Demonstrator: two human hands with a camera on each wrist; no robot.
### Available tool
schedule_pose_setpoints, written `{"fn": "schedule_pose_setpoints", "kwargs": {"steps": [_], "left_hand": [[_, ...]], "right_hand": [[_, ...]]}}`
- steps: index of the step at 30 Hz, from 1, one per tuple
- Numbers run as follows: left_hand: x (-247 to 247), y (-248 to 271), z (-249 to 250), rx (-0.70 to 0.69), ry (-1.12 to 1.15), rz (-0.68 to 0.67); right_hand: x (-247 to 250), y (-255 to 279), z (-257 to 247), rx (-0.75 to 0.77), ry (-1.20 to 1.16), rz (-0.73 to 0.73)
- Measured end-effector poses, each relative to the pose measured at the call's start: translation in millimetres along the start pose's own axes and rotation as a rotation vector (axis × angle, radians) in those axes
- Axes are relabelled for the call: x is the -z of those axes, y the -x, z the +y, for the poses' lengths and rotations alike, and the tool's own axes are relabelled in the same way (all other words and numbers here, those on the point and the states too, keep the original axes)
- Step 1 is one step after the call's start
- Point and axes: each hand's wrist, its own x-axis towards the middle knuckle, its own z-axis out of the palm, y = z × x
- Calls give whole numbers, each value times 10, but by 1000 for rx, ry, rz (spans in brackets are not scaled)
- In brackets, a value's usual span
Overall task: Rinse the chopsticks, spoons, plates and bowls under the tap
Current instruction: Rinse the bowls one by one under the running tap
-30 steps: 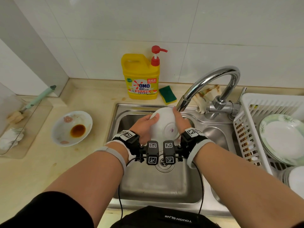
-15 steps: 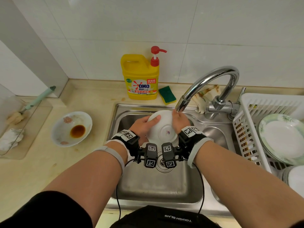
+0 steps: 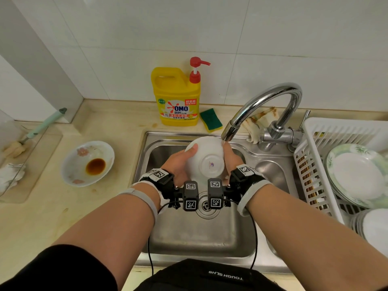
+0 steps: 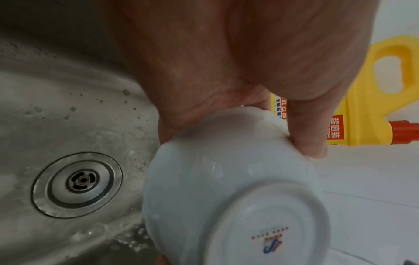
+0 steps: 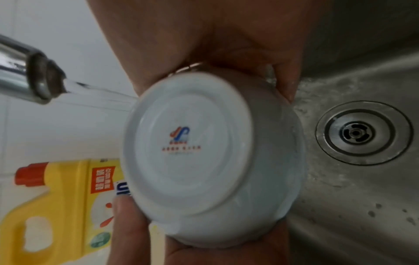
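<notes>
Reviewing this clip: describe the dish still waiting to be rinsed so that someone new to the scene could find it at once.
Start at the steel sink and look to its left along the beige counter. A shallow dish sits there alone, well apart from the white bowl held under the tap. Unlike the clean plates in the rack on the right, it has pink flower prints and a brown sauce pool.

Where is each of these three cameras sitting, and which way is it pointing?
Head: worn on the head, looks down at the sink; shows both forearms, left hand, right hand.
Left wrist: looks along the left hand at the white bowl.
Right wrist: looks along the right hand at the bowl's base and the tap.
Shared: both wrist views show bowl, drain, yellow bottle.
</notes>
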Motion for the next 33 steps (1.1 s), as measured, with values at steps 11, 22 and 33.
{"fn": "schedule_pose_setpoints", "kwargs": {"steps": [11,22,33], "left_hand": [[-20,4,118,-54,-162,234],[-71,-30,31,-45,-100,185],[-152,-45,-66,-49,68,68]], "right_hand": [[34,137,-126,344,177,214],[39,173,-23,227,-46,64],[335,-211,70,232,-127,130]]}}
